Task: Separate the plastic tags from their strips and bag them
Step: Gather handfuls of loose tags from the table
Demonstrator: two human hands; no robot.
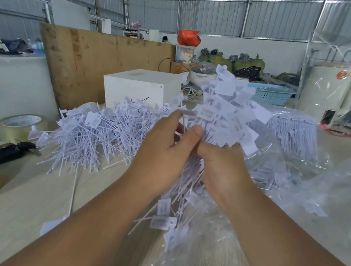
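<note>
— What are the hands holding?
— The left hand (164, 152) and right hand (222, 166), fingers curled, are both gripping a thick bundle of white plastic tags (225, 108) above a clear plastic bag (196, 252).
— And the rest?
— A loose heap of white tags (95, 135) is lying on the pale wooden table (26, 200), left of the hands.

two bare forearms, no sleeves in view, bare left hand (164, 152), bare right hand (224, 171), no gloves, rings, watch or wristbands visible, short trimmed thumbnail on right hand
</note>
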